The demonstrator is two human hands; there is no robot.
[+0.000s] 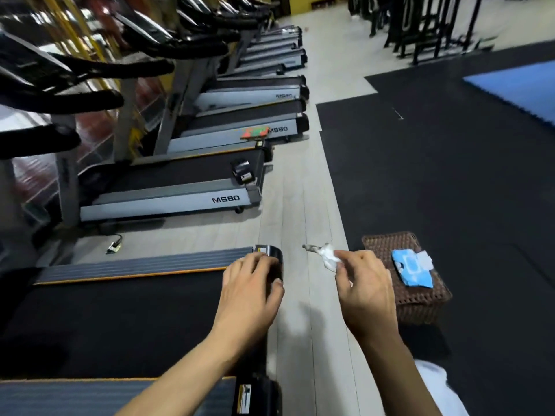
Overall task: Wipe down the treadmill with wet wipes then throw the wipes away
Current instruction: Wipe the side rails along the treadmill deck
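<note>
Fingers (350, 256) of right hand (365, 283) pinching crumpled wipe (327, 255), left hand (249, 283) fingers relaxed, resting on treadmill (120, 310) end cap (271, 253)

Dim, edge-blurred, wide-angle distortion.

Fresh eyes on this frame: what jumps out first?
The two hands at the bottom centre: the left hand rests on the black end cap of the nearest treadmill, while the right hand pinches a crumpled white wipe over the pale floor. Just right of it, a blue wipes pack lies on a brown wicker basket.
</note>
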